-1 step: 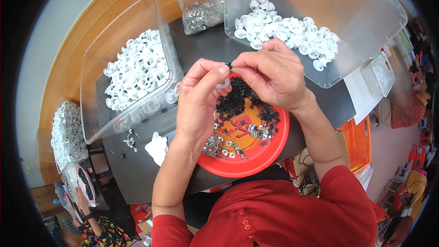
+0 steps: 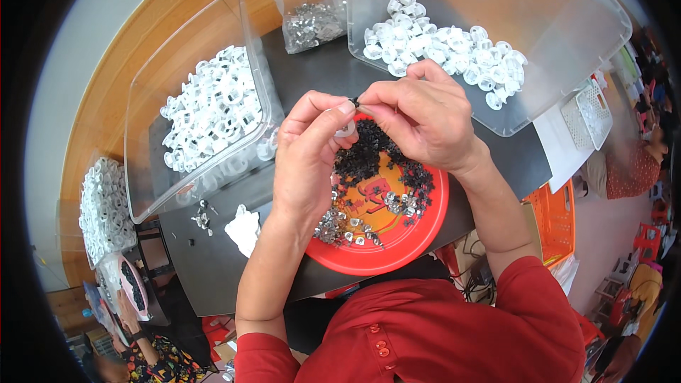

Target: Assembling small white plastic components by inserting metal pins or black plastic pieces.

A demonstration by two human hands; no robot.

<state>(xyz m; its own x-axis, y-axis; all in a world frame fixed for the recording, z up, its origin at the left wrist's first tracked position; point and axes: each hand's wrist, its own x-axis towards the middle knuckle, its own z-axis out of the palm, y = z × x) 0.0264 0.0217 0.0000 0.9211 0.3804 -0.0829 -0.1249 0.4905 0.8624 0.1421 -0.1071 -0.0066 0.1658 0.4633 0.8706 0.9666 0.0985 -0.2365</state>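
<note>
Above the far part of a round red tray (image 2: 429, 230), my two hands meet at the fingertips. My left hand (image 2: 303, 149) is closed, with a whitish translucent round plastic piece (image 2: 346, 130) under its fingers. A small black part (image 2: 355, 102) shows between the left thumb and forefinger and the tips of my right hand (image 2: 425, 117), which is pinched on it. The fingers hide most of both pieces. Beneath them, the tray carries a heap of small black parts (image 2: 365, 152) and several shiny metal pieces (image 2: 333, 227).
Clear bins of white plastic pieces stand left (image 2: 213, 110) and far right (image 2: 454, 50). Between them sits a bag of metal parts (image 2: 312, 25). A crumpled white tissue (image 2: 243, 230) and loose small parts (image 2: 204, 216) lie on the dark table (image 2: 213, 269). Another person's hand (image 2: 128, 312) shows lower left.
</note>
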